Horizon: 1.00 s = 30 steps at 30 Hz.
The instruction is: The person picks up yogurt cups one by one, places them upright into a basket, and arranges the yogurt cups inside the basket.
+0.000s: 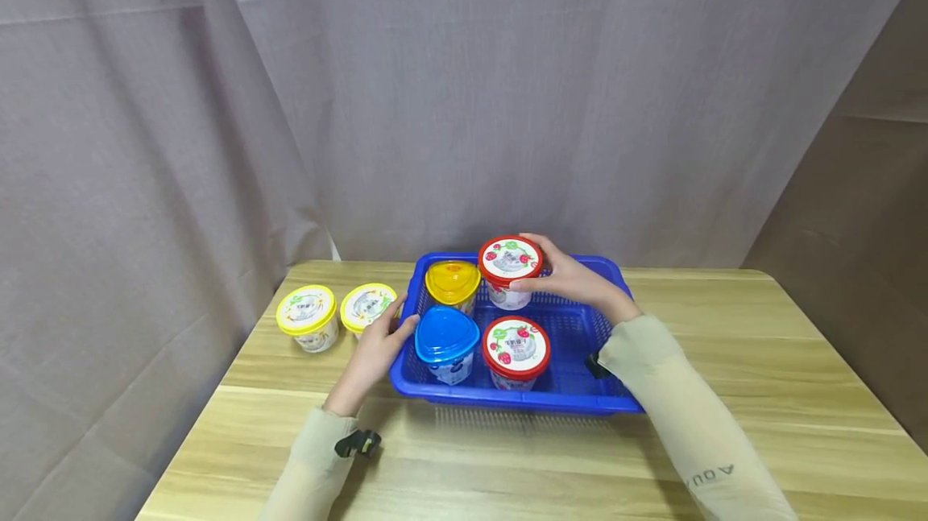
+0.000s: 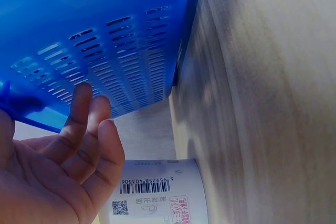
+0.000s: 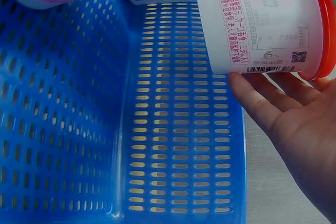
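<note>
My right hand [image 1: 576, 279] grips a red-lidded cup [image 1: 511, 257] with raspberry pictures, over the far side of the blue plastic basket [image 1: 518, 400]. In the right wrist view the fingers lie along the printed side of this cup [image 3: 262, 30]. My left hand [image 1: 375, 348] holds the basket's left rim, its thumb over the edge and its fingers [image 2: 79, 108] bent against the outer wall. Inside the basket stand a yellow-lidded cup [image 1: 453, 283], a blue-lidded cup [image 1: 447, 336] and a second red-lidded cup [image 1: 517, 348].
Two cups with pale-yellow-rimmed lids stand on the wooden table [image 1: 761, 392] left of the basket: an outer cup [image 1: 308, 316] and an inner cup [image 1: 366, 305] close beside my left hand. A grey curtain [image 1: 507, 102] hangs behind the table.
</note>
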### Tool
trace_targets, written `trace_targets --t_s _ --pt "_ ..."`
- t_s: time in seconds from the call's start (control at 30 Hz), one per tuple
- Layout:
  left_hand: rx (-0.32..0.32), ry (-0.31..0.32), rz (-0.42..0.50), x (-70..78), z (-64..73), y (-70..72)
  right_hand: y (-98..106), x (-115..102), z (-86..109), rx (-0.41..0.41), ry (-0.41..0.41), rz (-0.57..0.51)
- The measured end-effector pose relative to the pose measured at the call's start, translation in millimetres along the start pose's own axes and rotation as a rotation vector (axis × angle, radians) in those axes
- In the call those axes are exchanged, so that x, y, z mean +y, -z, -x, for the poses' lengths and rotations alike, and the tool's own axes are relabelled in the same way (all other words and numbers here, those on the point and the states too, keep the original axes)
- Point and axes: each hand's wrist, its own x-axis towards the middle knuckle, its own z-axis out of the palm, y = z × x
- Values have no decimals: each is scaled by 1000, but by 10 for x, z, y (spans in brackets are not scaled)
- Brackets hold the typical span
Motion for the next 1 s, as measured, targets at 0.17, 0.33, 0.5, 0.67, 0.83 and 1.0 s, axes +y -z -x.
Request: trace_targets --t_s 0.17,0.33,0.5,0.67,0.83,1.0 --pt "-2 1 11 13 -2 -9 -10 42 4 -13 -39 27" --pt "3 -14 11 7 -3 -4 -18 62 6 -39 -73 56" --pt "2 -17 15 -16 -6 8 -36 73 3 -75 -111 89" --pt "-6 -7 20 -32 -7 17 -70 78 -18 -101 -131 85" --pt "-9 -1 19 -16 -3 31 -96 81 -32 -108 -149 102" --pt "-12 2 15 -10 11 34 -106 75 -25 -113 -159 116"
